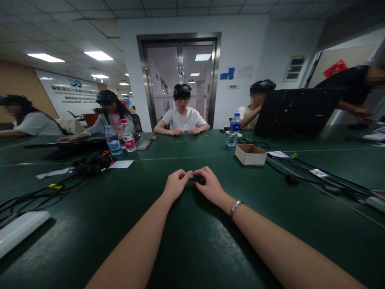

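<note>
My right hand [210,185] is closed around a small black object [197,178] with a shiny end, held just over the green table. Its exact kind is too small to make out. My left hand [176,185] is pinched, thumb and fingertips meeting right at the shiny end. Whatever lies between those left fingertips is hidden. Both hands are close together in the middle of the table [192,233], and a silver band [236,208] circles my right wrist.
An open cardboard box [250,155] and a water bottle [234,130] stand to the right, with black cables and a monitor [296,112] beyond. Two bottles [128,136], papers and bundled cables [93,162] lie left. Several people in headsets sit around the table.
</note>
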The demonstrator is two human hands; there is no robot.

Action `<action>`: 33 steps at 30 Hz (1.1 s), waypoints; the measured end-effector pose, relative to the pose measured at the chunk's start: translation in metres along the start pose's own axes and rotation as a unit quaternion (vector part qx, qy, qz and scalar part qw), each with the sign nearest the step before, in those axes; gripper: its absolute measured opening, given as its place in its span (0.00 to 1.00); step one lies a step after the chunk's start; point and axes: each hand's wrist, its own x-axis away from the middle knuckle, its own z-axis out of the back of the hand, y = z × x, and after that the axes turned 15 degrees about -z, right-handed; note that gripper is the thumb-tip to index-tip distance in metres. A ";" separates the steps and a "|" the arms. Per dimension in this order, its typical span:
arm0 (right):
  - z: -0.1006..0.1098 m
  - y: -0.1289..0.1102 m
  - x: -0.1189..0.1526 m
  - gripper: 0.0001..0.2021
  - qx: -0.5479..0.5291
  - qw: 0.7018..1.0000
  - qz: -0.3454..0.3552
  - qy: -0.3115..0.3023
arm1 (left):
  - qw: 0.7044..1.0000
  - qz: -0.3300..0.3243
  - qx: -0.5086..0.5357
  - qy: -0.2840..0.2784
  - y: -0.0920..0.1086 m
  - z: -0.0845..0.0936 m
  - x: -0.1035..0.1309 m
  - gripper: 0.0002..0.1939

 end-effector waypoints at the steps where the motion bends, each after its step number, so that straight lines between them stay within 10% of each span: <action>1: 0.000 0.000 0.000 0.12 0.004 1.000 0.003 -0.002 | 1.000 0.004 -0.018 -0.002 0.000 0.000 0.000 0.24; 23: -0.001 0.004 0.000 0.13 0.017 1.000 0.020 -0.006 | 0.991 0.010 -0.131 -0.007 0.009 0.001 0.004 0.30; 33: -0.014 -0.009 0.006 0.28 -0.080 0.996 -0.034 0.034 | 0.993 -0.043 -0.058 0.091 0.022 -0.003 0.004 0.21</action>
